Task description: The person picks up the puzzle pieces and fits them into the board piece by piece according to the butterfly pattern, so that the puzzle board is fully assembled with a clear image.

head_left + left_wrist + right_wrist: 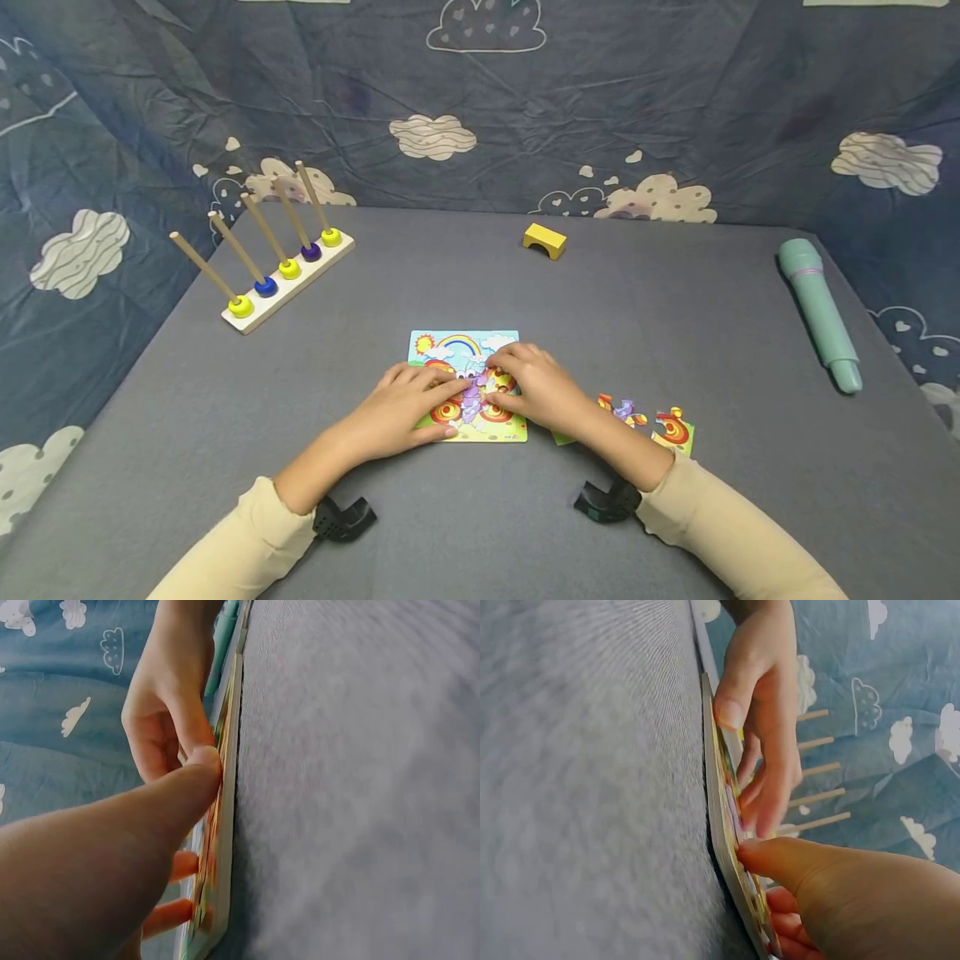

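Puzzle board (pixel 498 433) flat on the grey bench (pixel 465 533), roughly centred before the person; sun and rainbow along its top, orange and purple pieces in its middle. Both hands on it. Left hand (pixel 408 408) over the left side, fingers extended and loosely spread, tips at the purple middle, thumb near the lower edge. Right hand (pixel 536 385) at the right side, thumb and forefinger apart with an orange-patterned area between them; cannot tell whether it pinches a piece. Loose puzzle pieces (pixel 677 431) right of the board, partly hidden by the right forearm. Farther off: peg stand (pixel 303 275) with coloured rings at left, yellow arch block (pixel 545 238) behind, teal cylinder (pixel 819 312) at far right.
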The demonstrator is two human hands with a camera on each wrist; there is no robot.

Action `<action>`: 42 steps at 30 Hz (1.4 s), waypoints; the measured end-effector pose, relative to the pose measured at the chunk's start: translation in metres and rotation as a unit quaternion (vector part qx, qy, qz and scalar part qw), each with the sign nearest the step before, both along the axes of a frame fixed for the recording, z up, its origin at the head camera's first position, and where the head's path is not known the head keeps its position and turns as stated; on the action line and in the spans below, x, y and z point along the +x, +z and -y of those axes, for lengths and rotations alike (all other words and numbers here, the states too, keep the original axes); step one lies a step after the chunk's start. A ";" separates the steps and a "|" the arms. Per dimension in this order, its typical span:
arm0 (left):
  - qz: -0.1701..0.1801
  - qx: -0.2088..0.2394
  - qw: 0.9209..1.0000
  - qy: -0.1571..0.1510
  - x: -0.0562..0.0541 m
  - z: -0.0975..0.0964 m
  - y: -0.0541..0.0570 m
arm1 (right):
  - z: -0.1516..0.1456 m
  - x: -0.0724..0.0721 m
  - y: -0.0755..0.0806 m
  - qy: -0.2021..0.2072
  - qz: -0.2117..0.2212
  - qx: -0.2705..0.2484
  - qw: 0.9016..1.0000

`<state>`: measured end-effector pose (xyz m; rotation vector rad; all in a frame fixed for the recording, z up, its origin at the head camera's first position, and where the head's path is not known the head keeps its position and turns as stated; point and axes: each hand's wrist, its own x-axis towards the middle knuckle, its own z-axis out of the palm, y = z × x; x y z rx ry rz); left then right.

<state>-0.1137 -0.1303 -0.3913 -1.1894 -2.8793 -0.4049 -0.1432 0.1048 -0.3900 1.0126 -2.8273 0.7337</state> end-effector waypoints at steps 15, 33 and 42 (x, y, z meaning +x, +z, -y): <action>-0.012 -0.025 0.999 0.020 -0.001 -0.006 0.000 | 0.002 -0.002 -0.005 -0.002 0.010 -0.011 1.000; 0.007 0.045 0.998 0.034 0.004 -0.001 -0.004 | -0.020 0.003 0.001 0.063 0.103 0.038 0.992; 0.106 0.119 0.981 0.109 0.013 0.022 -0.009 | -0.037 0.009 0.023 0.052 0.127 -0.079 0.987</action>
